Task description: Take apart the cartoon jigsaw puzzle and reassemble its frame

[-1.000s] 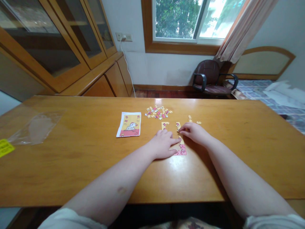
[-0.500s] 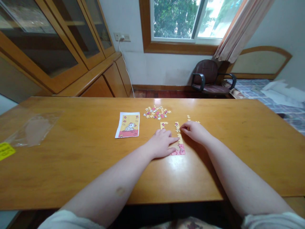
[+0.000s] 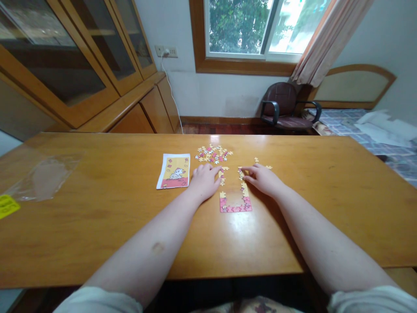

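A partly joined jigsaw border [image 3: 239, 209], pink along its near side and yellow up its sides, lies on the wooden table. My left hand [image 3: 205, 180] rests palm down at its left, fingers apart, with a fingertip against the upper-left puzzle section [image 3: 223, 174]. On the opposite side, my right hand [image 3: 263, 179] has its index finger and thumb spread at the top of the right column [image 3: 241, 174], touching it. Neither hand grips anything that I can see. Beyond them is a heap of loose puzzle pieces [image 3: 213, 154].
Left of my left hand lies a picture card [image 3: 176, 171] with a white animal. Loose yellow pieces [image 3: 269, 167] sit beyond my right hand. A clear plastic bag [image 3: 48, 176] is at far left. Past the table stand a chair [image 3: 283, 104] and a cabinet [image 3: 130, 117].
My left hand has moved left and away from me, off the border's middle, uncovering its near-left corner. My right hand has shifted slightly left and forward, its index finger now stretched onto the right column.
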`<state>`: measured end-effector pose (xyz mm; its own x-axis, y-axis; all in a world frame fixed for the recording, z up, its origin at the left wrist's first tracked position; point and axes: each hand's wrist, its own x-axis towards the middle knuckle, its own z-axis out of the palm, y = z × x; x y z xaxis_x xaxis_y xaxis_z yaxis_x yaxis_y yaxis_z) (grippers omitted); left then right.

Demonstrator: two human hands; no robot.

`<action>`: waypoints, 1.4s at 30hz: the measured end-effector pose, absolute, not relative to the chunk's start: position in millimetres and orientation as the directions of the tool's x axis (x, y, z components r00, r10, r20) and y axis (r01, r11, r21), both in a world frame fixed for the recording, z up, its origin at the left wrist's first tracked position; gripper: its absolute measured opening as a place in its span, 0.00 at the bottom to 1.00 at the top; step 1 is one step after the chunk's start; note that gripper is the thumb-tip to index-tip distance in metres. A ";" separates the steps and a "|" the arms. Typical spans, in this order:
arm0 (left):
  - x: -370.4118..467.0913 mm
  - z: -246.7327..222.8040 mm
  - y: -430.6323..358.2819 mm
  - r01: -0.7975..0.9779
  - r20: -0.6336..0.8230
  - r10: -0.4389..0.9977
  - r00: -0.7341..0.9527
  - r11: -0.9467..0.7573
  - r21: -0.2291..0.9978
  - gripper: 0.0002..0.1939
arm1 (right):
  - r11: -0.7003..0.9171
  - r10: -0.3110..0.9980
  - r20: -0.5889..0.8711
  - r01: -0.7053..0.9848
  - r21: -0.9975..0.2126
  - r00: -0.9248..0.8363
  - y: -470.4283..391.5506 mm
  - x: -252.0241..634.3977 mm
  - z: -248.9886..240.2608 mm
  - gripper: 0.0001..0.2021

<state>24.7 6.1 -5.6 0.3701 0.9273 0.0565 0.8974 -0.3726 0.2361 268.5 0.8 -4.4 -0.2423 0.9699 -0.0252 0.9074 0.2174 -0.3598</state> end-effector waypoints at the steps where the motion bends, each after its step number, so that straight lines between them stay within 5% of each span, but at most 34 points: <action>1: 24.6 -5.8 6.1 0.898 0.046 0.928 0.371 -0.370 0.239 0.22 | 0.221 0.968 -0.031 0.908 -0.357 -0.248 0.7 267.7 -4.6 0.18; 15: 27.3 -1.3 1.7 0.886 0.056 0.922 0.382 -0.383 0.261 0.22 | 0.217 0.971 -0.011 0.904 -0.369 -0.238 1.5 267.4 -6.8 0.14; 24: 45.7 -2.4 -18.9 0.666 0.061 0.700 0.712 -0.700 0.260 0.23 | 0.252 0.967 0.046 0.906 -0.341 -0.251 10.0 267.6 -10.3 0.18; 42: 47.1 -4.1 -20.1 0.706 -0.048 0.724 0.689 -0.654 0.271 0.28 | 0.267 0.963 0.079 0.863 -0.429 -0.258 13.0 268.5 -14.8 0.12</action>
